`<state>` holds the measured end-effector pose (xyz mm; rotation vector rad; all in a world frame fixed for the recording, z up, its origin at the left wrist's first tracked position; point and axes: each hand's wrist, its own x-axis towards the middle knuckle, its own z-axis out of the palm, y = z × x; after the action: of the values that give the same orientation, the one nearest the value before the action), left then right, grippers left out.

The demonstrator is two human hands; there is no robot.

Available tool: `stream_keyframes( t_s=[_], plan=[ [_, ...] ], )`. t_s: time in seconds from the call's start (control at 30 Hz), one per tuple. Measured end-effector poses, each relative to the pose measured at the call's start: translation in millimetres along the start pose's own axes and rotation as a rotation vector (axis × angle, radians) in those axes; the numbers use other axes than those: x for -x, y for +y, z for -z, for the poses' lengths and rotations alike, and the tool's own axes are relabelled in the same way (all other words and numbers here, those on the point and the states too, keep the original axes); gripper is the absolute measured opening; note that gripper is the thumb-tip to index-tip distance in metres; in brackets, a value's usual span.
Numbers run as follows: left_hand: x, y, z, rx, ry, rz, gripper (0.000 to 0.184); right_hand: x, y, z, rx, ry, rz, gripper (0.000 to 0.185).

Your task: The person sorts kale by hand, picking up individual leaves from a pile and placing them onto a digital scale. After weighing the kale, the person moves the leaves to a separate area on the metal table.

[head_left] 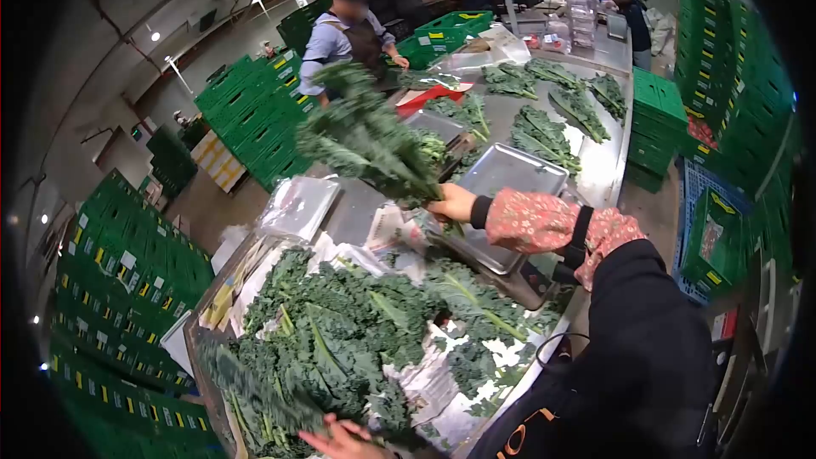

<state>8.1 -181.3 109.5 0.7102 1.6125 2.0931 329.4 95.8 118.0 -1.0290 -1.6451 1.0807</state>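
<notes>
1. Fingers [438,210] of the right hand [460,202] wrapped round stems of a kale bunch [361,140], held up over the table [600,172].
2. Left hand [344,442] loosely spread beside the heaped kale [323,331]; cannot tell whether gripping a leaf.
3. Probably light, with firm stems and soft, tearable frills; best taken by stem ends.

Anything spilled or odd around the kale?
Slightly messy: loose green scraps lie strewn over crumpled paper beside the kale heap, rather than gathered with it; possibly just trimmings. The bunch in the right hand is motion-blurred, so I can't judge damage there. Nothing else stands out.
</notes>
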Motion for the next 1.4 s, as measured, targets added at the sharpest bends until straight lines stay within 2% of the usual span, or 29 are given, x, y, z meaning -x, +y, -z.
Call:
stream_keyframes(
  t_s=[0.03, 0.1, 0.23, 0.3, 0.33, 0.37, 0.4, 0.47, 0.5, 0.53, 0.57, 0.6, 0.63, 0.67, 0.7, 0.77, 0.83, 0.9, 0.97, 1.03, 1.1, 1.13, 1.17, 1.2, 1.23, 1.27, 1.3, 1.37, 1.4],
  plan=[
    [2.7, -6.8, -18.9, 0.08, -0.034, -0.027, 0.065, 16.8, 22.4, 11.4, -0.274, 0.049, -0.148, 0.01],
    [7.2, -22.5, -54.4, 0.139, -0.234, 0.036, 0.068, 52.9, 38.2, 34.1, -0.486, 0.12, -0.323, 0.013],
    [49.3, -20.7, -164.2, 0.265, -0.508, 0.165, 0.055, 94.6, 68.0, 82.9, -0.584, 0.149, -0.505, 0.017],
    [67.0, -42.5, -216.8, 0.299, -0.562, 0.265, 0.056, 106.6, 68.6, 105.4, -0.538, 0.119, -0.723, 0.018],
    [79.9, -49.6, -242.7, 0.324, -0.575, 0.316, 0.056, 109.9, 68.3, 116.1, -0.421, 0.091, -0.748, 0.02],
    [92.5, -59.5, -267.5, 0.343, -0.582, 0.369, 0.057, 109.4, 88.4, 126.7, -0.589, 0.042, -0.765, 0.02],
    [101.4, -79.3, -290.1, 0.4, -0.653, 0.41, 0.053, 109.5, 91.1, 134.7, -0.591, 0.009, -0.76, 0.019],
    [122.6, -111.0, -327.3, 0.249, -0.701, 0.396, 0.059, 107.5, 86.4, 142.6, -0.521, -0.001, -0.854, 0.03],
    [130.6, -127.2, -342.9, 0.166, -0.74, 0.37, 0.061, 108.4, 74.1, 143.6, -0.328, 0.023, -0.805, 0.038],
    [134.5, -154.9, -360.3, -0.014, -0.737, 0.307, 0.063, 105.6, 71.6, 151.1, 0.126, -0.009, -0.734, 0.048],
    [139.4, -177.1, -368.9, -0.189, -0.737, 0.24, 0.064, 103.1, 82.4, 157.2, 0.188, -0.063, -0.689, 0.058],
    [144.7, -180.6, -367.5, -0.202, -0.728, 0.253, 0.064, 100.7, 79.6, 159.2, 0.304, -0.078, -0.612, 0.071],
    [146.4, -179.3, -365.9, -0.163, -0.786, 0.254, 0.063, 88.5, 116.2, 161.3, 0.769, 0.091, -0.425, 0.085],
    [146.5, -175.9, -363.4, -0.124, -0.845, 0.255, 0.063, 87.2, 109.2, 158.9, 0.909, 0.158, -0.453, 0.091],
    [142.9, -172.5, -358.0, -0.15, -0.859, 0.269, 0.057, 82.3, 100.3, 162.3, 0.906, 0.172, -0.486, 0.097],
    [152.1, -101.9, -335.6, -0.069, -0.871, 0.328, 0.053, 74.0, 116.5, 175.6, 0.881, 0.167, -0.471, 0.093],
    [128.4, -105.3, -313.7, -0.092, -0.864, 0.245, 0.049, 64.8, 144.5, 191.0, 0.827, 0.176, -0.409, 0.092],
    [83.8, -122.5, -280.9, -0.269, -0.814, -0.15, 0.046, 70.1, 138.5, 201.5, 0.89, 0.255, -0.317, 0.084],
    [31.6, -127.5, -237.6, -0.714, -0.686, -0.424, 0.043, 74.6, 127.1, 214.2, 0.883, 0.288, -0.286, 0.075],
    [5.0, -124.2, -191.3, -0.949, -0.478, -0.642, 0.042, 74.6, 141.5, 235.2, 0.804, 0.351, -0.176, 0.07],
    [-19.8, -124.5, -147.4, -1.26, -0.401, -0.627, 0.042, 83.0, 143.3, 247.0, 0.743, 0.458, -0.012, 0.056],
    [-30.6, -126.6, -127.5, -1.308, -0.476, -0.567, 0.043, 87.1, 140.9, 253.5, 0.739, 0.461, -0.015, 0.056],
    [-40.7, -133.0, -108.0, -1.352, -0.55, -0.504, 0.043, 91.2, 136.9, 260.0, 0.639, 0.432, -0.139, 0.051],
    [-50.4, -145.8, -89.5, -1.279, -0.676, -0.332, 0.044, 94.9, 136.2, 266.5, 0.54, 0.402, -0.259, 0.047],
    [-57.1, -163.7, -71.7, -1.195, -0.795, -0.159, 0.046, 97.1, 142.4, 274.4, 0.541, 0.403, -0.26, 0.047],
    [-58.6, -184.0, -55.9, -1.199, -0.887, -0.063, 0.047, 97.1, 152.1, 283.0, 0.61, 0.409, -0.115, 0.044],
    [-44.3, -189.8, -51.3, -1.295, -0.828, -0.287, 0.048, 96.2, 157.6, 286.6, 0.676, 0.411, 0.031, 0.042],
    [-31.3, -189.9, -52.3, -1.249, -0.736, -0.318, 0.046, 105.2, 136.5, 269.5, 0.687, 0.417, 0.047, 0.039],
    [-27.8, -189.3, -52.7, -1.249, -0.735, -0.311, 0.046, 107.5, 126.4, 255.7, 0.573, 0.457, 0.137, 0.029]
  ],
)
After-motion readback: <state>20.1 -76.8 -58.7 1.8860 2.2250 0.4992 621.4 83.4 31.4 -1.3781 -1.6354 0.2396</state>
